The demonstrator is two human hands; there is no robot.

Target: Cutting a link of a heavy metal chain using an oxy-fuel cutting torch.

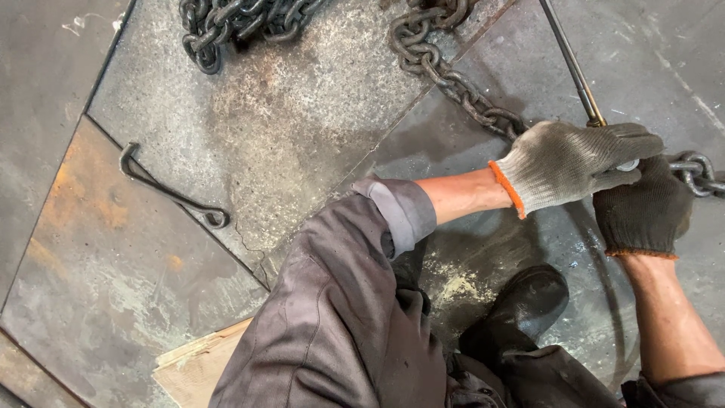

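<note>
**Two gloved hands closed on a rod at the chain**

Both hands meet at one spot: the left hand [574,162], in a pale glove, is wrapped over the thin metal rod [570,64], fingers curled shut around it. Just under it, the right hand [642,208], dark-gloved, grips the same point where the heavy chain [453,79] passes. Work looks mid-way, the rod seemingly engaged with a link. Well left of the chain lies a bent hook [170,189] on the steel floor [287,113].

A thin metal rod [574,72] is gripped by the left hand [578,162] (light glove), the right hand [642,211] clasped just beneath, beside a heavy chain [453,79] laid across steel floor plates [287,113].
</note>
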